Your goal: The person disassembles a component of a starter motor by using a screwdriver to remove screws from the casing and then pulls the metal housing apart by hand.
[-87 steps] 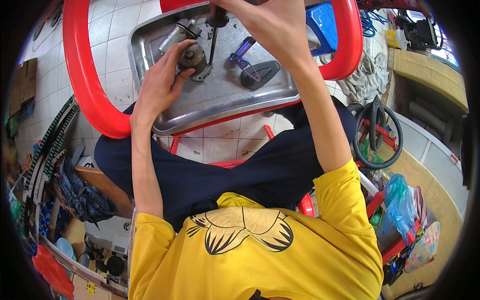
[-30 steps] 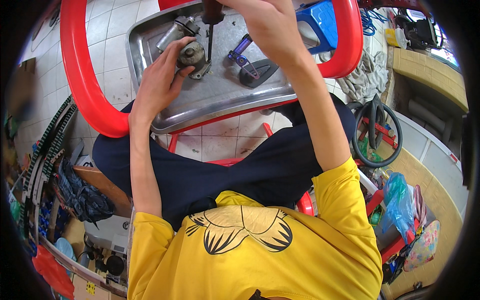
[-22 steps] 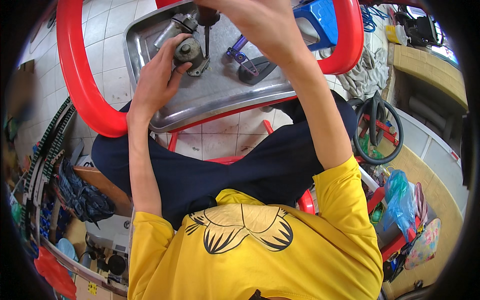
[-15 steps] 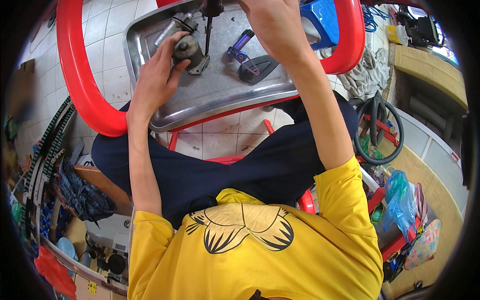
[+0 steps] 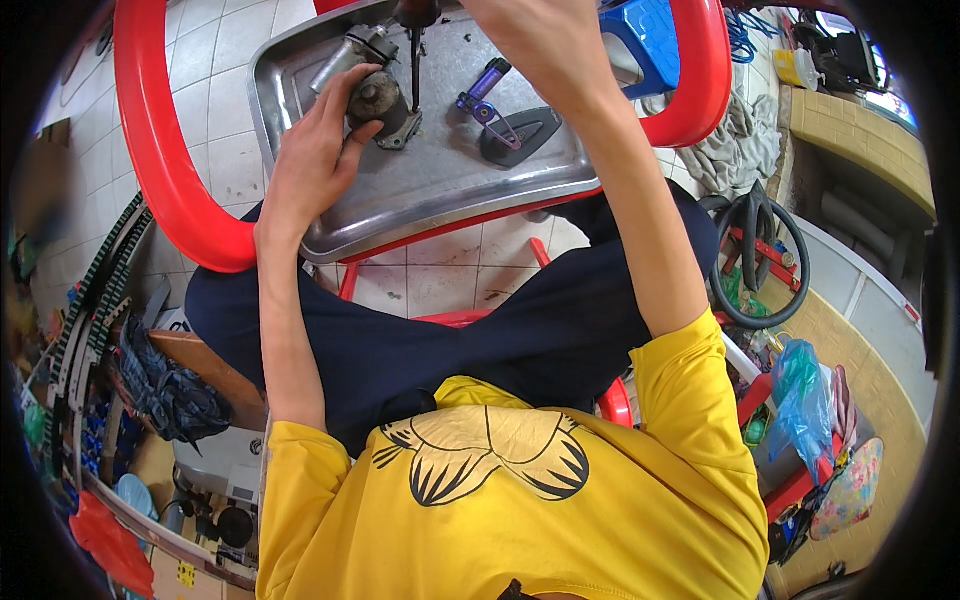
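My left hand [image 5: 318,145] is closed round a dark, worn cylindrical metal part [image 5: 378,100] with a bolted flange at its base, pressing it against the tray. A screwdriver [image 5: 416,65] stands upright beside this part, its tip down at the flange. Its dark handle runs off the upper edge, where my right hand [image 5: 530,40] grips it; most of those fingers are cut off. Behind the cylinder lies a silvery metal fitting [image 5: 345,58]. Farther right in the metal tray [image 5: 400,210] are a purple folding tool [image 5: 480,90] and a flat, dark oval piece [image 5: 522,138].
The tray rests on a red plastic chair [image 5: 175,170] whose arms rise on both sides, around my legs. A blue plastic stool [image 5: 645,45] stands beyond my right forearm. To the right lie a grey cloth [image 5: 735,150] and a black coiled hose [image 5: 760,260].
My right hand and the screwdriver handle have shifted slightly up and to the left. My left hand keeps its hold on the cylindrical part.
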Demonstrator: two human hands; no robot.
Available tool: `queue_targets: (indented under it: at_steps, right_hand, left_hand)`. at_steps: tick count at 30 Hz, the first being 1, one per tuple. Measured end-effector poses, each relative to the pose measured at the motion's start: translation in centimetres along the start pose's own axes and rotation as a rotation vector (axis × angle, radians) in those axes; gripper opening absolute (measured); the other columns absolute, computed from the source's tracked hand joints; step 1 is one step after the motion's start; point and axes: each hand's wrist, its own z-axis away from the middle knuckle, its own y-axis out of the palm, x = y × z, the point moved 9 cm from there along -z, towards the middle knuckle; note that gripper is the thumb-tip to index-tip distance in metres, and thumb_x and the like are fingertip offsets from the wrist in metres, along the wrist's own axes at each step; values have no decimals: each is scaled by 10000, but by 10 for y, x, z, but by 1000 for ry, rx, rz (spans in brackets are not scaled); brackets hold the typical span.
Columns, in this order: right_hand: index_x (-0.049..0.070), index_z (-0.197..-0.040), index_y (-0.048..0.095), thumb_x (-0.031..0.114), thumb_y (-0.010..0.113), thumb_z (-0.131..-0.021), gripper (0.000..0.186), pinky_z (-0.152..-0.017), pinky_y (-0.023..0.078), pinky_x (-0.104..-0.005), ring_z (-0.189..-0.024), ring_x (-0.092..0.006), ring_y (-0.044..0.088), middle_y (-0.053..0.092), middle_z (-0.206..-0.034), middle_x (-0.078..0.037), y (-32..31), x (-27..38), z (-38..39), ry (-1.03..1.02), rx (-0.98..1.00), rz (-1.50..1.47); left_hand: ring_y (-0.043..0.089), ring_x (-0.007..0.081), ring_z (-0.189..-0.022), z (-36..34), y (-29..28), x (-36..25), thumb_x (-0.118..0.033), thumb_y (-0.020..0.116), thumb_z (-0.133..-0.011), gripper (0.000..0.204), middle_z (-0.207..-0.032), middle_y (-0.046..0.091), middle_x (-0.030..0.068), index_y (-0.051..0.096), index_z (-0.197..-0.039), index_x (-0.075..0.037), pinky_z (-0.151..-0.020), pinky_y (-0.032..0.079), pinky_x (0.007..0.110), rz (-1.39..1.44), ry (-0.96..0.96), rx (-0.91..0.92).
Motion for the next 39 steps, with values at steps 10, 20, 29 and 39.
queue_targets:
  at_steps: [10, 20, 29, 39]
  right_hand:
    - [40, -1372, 550, 213, 677, -1032, 401, -948, 551, -309, -1103, -146, 655, 675, -1138, -75, -2, 6, -3, -40, 3, -14]
    - [45, -1283, 587, 141, 739, -981, 351, -898, 553, -292, -974, -92, 652, 661, -1035, -11, -5, -9, -14, -121, 33, -61]
    - [20, -1265, 572, 175, 691, -1015, 317, -901, 568, -300, -1014, -119, 660, 657, -1117, -64, 3, 21, -13, -92, 84, 172]
    - [7, -1265, 604, 202, 682, -1024, 320, -974, 555, -302, -1089, -132, 663, 662, -1139, -62, -6, 3, -14, -79, 127, 59]
  left_hand:
    - [625, 466, -1177, 0, 0, -4, -80, 670, -963, 611, -1436, 585, 195, 428, -1522, -128, -941, 517, 485, 29, 21, 10]
    - [650, 435, -1130, 0, 1, -2, -96, 675, -970, 592, -1452, 581, 174, 443, -1513, -132, -875, 535, 467, 5, 19, 8]
    - [607, 443, -1236, 1, 0, -2, -81, 673, -966, 622, -1468, 574, 166, 415, -1530, -135, -954, 524, 478, -13, 44, -2]
    - [651, 401, -882, 1, 0, -3, -78, 675, -960, 628, -1450, 590, 161, 419, -1531, -135, -798, 527, 440, -1, 60, -18]
